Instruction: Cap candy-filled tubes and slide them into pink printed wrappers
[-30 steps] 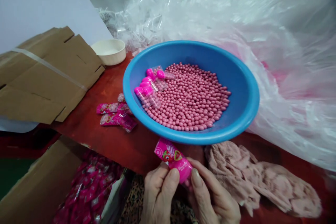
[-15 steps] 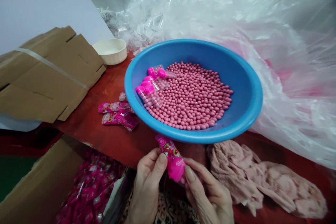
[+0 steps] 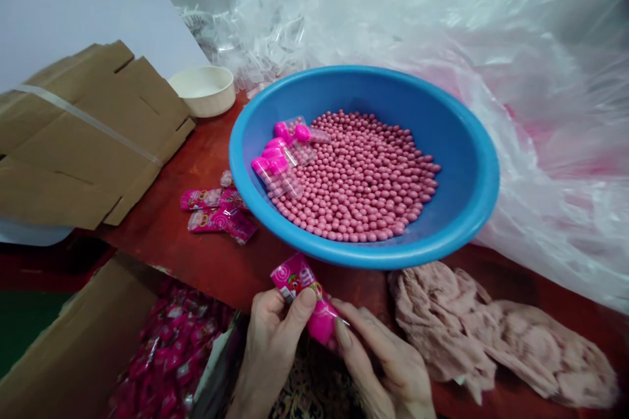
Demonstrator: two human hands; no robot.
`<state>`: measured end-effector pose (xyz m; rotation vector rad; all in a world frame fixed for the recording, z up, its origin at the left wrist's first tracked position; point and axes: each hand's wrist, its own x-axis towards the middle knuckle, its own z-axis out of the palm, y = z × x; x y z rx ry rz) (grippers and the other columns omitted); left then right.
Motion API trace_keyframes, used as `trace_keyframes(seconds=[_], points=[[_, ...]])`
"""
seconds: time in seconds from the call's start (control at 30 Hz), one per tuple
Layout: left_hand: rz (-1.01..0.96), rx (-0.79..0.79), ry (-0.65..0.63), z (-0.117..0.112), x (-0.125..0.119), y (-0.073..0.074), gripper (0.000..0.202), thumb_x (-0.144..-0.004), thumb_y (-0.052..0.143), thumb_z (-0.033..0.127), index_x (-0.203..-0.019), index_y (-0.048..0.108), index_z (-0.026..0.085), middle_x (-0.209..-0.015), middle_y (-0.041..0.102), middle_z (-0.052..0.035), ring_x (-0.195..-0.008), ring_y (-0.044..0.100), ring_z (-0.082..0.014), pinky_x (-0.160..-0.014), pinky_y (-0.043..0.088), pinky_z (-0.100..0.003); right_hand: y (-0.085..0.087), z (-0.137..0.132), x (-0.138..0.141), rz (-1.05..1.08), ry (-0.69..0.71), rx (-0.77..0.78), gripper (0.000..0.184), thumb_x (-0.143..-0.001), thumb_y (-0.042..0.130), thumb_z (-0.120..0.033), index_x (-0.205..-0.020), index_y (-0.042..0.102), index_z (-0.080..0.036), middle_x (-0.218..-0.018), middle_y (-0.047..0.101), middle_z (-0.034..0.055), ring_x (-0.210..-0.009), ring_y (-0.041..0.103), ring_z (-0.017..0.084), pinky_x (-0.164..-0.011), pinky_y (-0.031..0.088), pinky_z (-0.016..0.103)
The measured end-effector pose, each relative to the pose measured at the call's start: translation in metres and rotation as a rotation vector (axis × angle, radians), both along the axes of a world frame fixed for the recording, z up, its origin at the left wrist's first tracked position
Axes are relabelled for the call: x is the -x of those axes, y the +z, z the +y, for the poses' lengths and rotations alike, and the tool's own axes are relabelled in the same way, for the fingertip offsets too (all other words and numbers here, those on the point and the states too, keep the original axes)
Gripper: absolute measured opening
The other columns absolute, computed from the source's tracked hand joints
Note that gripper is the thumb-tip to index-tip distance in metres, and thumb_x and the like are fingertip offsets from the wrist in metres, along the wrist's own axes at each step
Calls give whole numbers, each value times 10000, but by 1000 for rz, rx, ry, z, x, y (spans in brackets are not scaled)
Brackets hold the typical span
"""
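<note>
A pink printed candy packet (image 3: 307, 288) is held between both hands, just in front of the blue basin (image 3: 363, 255). My left hand (image 3: 275, 334) pinches its printed sleeve with thumb and fingers. The fingers of my right hand (image 3: 378, 353) grip the lower right end, where a bright pink part and some pink balls show through. Inside the basin lie many small pink candy balls (image 3: 363, 177). Several clear tubes with bright pink caps (image 3: 278, 150) rest on the balls at the left side.
Finished-looking pink packets (image 3: 221, 213) lie left of the basin. An open carton (image 3: 73, 334) full of pink packets stands lower left. Folded cardboard (image 3: 88, 144), a cream bowl (image 3: 206, 95), clear plastic bags (image 3: 540, 144) and a crumpled pinkish cloth (image 3: 472, 327) surround the basin.
The packet has shifted slightly left and turned, so its printed sleeve looks wider and flatter. Both hands still hold it, and the right fingers have moved a little left.
</note>
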<state>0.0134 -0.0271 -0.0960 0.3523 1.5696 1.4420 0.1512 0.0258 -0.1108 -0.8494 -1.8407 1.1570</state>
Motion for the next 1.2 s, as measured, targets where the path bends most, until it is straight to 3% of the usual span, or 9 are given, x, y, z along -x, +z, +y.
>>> trace_keyframes(seconds=[0.2, 0.3, 0.4, 0.53, 0.63, 0.8, 0.9, 1.03, 1.2], points=[[-54, 3, 13, 1, -8, 3, 328, -750, 735, 452, -716, 756, 127, -607, 711, -43, -582, 607, -168, -590, 486, -258, -2, -2, -1, 2, 44, -76, 624, -857, 612, -53, -1373, 493, -383, -1216, 706, -41, -1002, 723, 153, -922, 562, 257], [-84, -72, 92, 4, -7, 3, 364, -739, 742, 465, -920, 748, 149, -777, 775, -80, -736, 687, -216, -710, 538, -302, -2, -2, -2, 3, 18, -103, 602, -842, 634, -55, -1346, 530, -368, -1151, 737, -33, -927, 749, 160, -909, 571, 267], [-5, -202, 244, 5, -1, 2, 361, -731, 787, 289, -1076, 685, 249, -952, 773, -35, -883, 694, -187, -779, 534, -260, 2, 0, -2, -20, 28, -95, 453, -858, 626, -117, -1262, 627, -321, -1076, 764, 0, -873, 763, 198, -875, 594, 304], [215, -266, 174, 1, 11, 6, 254, -726, 767, 124, -909, 726, 296, -882, 718, 42, -766, 665, -110, -684, 513, -164, 10, 3, -2, -79, 69, -68, 281, -848, 644, -223, -1104, 737, -295, -999, 783, 19, -828, 770, 229, -822, 617, 320], [264, -242, 75, -1, 19, 11, 108, -682, 785, 115, -716, 759, 214, -804, 710, -8, -783, 654, -153, -691, 508, -186, 10, 2, -3, -89, 64, -96, 244, -823, 677, -234, -1040, 764, -302, -971, 791, 14, -824, 770, 226, -820, 617, 314], [304, -189, -27, -5, 25, 12, 90, -718, 751, 118, -665, 791, 179, -856, 756, -73, -772, 664, -178, -682, 501, -207, 2, -4, 0, -42, 14, -46, 273, -817, 679, -168, -1059, 749, -271, -912, 805, 1, -764, 768, 162, -801, 599, 211], [272, -207, 29, -7, 25, 5, 81, -743, 743, 165, -691, 785, 210, -749, 719, -11, -614, 601, -115, -553, 463, -174, -4, -9, 4, 30, -142, 131, 247, -821, 672, -180, -1020, 749, -303, -827, 798, -40, -649, 741, 102, -664, 580, 112], [193, -195, 171, -8, 25, 0, 34, -725, 777, 229, -697, 776, 209, -744, 694, 9, -618, 576, -96, -554, 456, -157, -10, -15, 3, 44, -328, 344, 202, -836, 681, -266, -1022, 744, -313, -774, 785, -42, -572, 714, 95, -585, 565, 129], [47, -145, 266, -1, 24, 4, 166, -677, 811, 339, -659, 766, 180, -626, 644, 21, -525, 544, -72, -496, 455, -144, -7, -19, -6, -51, -359, 58, 264, -852, 679, -323, -1109, 715, -273, -758, 741, 5, -580, 676, 130, -625, 581, 217]])
